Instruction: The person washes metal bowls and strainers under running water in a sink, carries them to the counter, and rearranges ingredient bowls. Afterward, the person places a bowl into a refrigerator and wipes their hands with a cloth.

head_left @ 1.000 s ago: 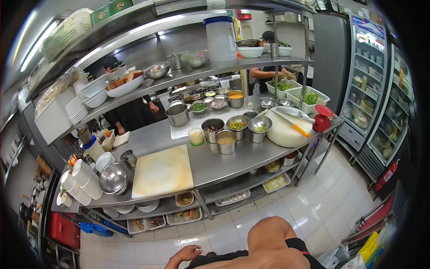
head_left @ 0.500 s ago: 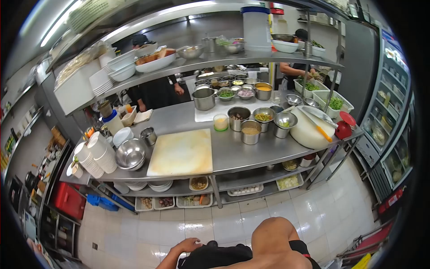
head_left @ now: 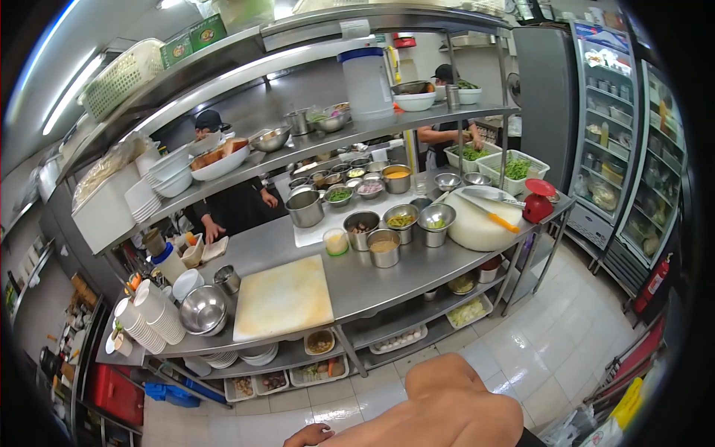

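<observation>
My left hand is low at the bottom edge, over the tiled floor and apart from the counter. Its fingers are loosely bent and slightly apart, and nothing shows in them. My bare right arm fills the lower middle, elbow bent and pointing forward; its hand is out of view. Ahead is a steel counter with a worn cutting board at its near side. Steel mixing bowls and stacked paper cups are left of the board. Steel pots of food stand to its right.
A knife with an orange handle lies on a thick round white block by a red scale. Two co-workers stand behind the counter; one handles greens in a basket. Glass-door fridges and a fire extinguisher are right.
The view has swung right and tilted, so the counter sits further left and more fridge shows. My right arm fills more of the lower view. The co-worker at left now rests a hand on the counter.
</observation>
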The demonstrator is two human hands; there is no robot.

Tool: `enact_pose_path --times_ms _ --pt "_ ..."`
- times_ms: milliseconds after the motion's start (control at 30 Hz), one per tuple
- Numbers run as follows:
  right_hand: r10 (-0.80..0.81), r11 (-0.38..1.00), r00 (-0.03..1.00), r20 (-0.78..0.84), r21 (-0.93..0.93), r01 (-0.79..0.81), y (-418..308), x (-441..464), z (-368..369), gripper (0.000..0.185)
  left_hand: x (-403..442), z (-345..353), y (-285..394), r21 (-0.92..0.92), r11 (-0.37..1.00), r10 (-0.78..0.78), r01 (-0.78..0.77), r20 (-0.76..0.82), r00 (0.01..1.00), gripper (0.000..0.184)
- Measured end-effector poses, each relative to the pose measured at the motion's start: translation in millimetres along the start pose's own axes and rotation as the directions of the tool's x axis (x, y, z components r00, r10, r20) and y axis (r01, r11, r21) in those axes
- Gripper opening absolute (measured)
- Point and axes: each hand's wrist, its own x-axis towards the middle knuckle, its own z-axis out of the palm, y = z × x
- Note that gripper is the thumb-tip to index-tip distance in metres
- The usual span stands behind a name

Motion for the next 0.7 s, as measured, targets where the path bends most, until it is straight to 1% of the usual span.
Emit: enact_pose_path --times_ms 33,67,100,133,167,200,267,333,400,467,500,533,600,633,667,700 --pt "-0.069 0.996 0.997 0.042 -0.057 0.071 -1 1 1 0.027 5 -2 -1 -0.062 0.998 -0.011 0.013 0.017 1.0 0.05" --pt "-0.101 0.989 0.992 0.071 -0.098 0.108 -3 1 -1 0.027 9 -3 -4 -0.119 0.992 -0.023 0.028 0.046 0.999 0.053" --pt "-0.123 0.982 0.99 0.072 -0.134 0.131 -6 1 -1 0.026 27 0 -25 0.035 0.99 0.133 -0.133 0.018 0.991 0.056" --pt "-0.136 0.976 0.989 0.061 -0.163 0.144 -9 -2 -3 0.026 35 0 -28 0.181 0.941 0.289 -0.287 0.015 0.957 0.059" --pt "-0.144 0.97 0.989 0.042 -0.193 0.15 -14 -5 -5 0.026 40 3 -32 0.18 0.97 0.163 -0.163 0.016 0.986 0.057" --pt "-0.155 0.963 0.988 0.019 -0.223 0.155 -16 -10 -7 0.025 34 2 -19 0.126 0.991 0.045 -0.046 0.012 0.999 0.055" --pt "-0.183 0.945 0.982 -0.045 -0.283 0.163 -19 -17 -9 0.025 12 -8 18 -0.012 0.999 0.044 -0.043 0.084 0.996 0.054" --pt "-0.215 0.921 0.971 -0.104 -0.352 0.167 -19 -26 -11 0.025 7 -8 32 -0.009 0.997 0.075 -0.075 0.195 0.978 0.054" --pt "-0.252 0.897 0.954 -0.16 -0.407 0.169 -17 -31 -10 0.025 6 -6 37 -0.007 0.996 0.091 -0.092 0.217 0.972 0.056" --pt "-0.281 0.887 0.93 -0.236 -0.434 0.158 -16 -34 -6 0.025 4 -17 54 0.11 0.991 0.052 -0.081 0.244 0.968 0.056" --pt "-0.275 0.89 0.92 -0.278 -0.436 0.134 -16 -32 -4 0.026 25 -2 25 0.206 0.964 0.136 -0.17 0.172 0.976 0.057" --pt "-0.269 0.893 0.909 -0.319 -0.436 0.111 -16 -29 -2 0.026 24 -8 34 0.21 0.961 0.145 -0.181 0.175 0.974 0.057" --pt "-0.198 0.965 0.912 -0.358 -0.235 0.117 -12 -43 -3 0.027 12 -22 58 0.134 0.99 0.02 -0.054 0.244 0.97 0.058" --pt "-0.158 0.985 0.914 -0.373 -0.129 0.117 -10 -51 -4 0.027 17 -22 55 0.136 0.989 0.025 -0.06 0.248 0.968 0.058" --pt "-0.114 0.993 0.915 -0.388 -0.019 0.116 -7 -58 -5 0.028 20 -22 48 0.211 0.973 0.053 -0.097 0.203 0.978 0.058" --pt "-0.095 0.993 0.915 -0.392 0.031 0.117 -3 -64 -8 0.028 23 -22 44 0.288 0.949 0.087 -0.13 0.159 0.984 0.058"
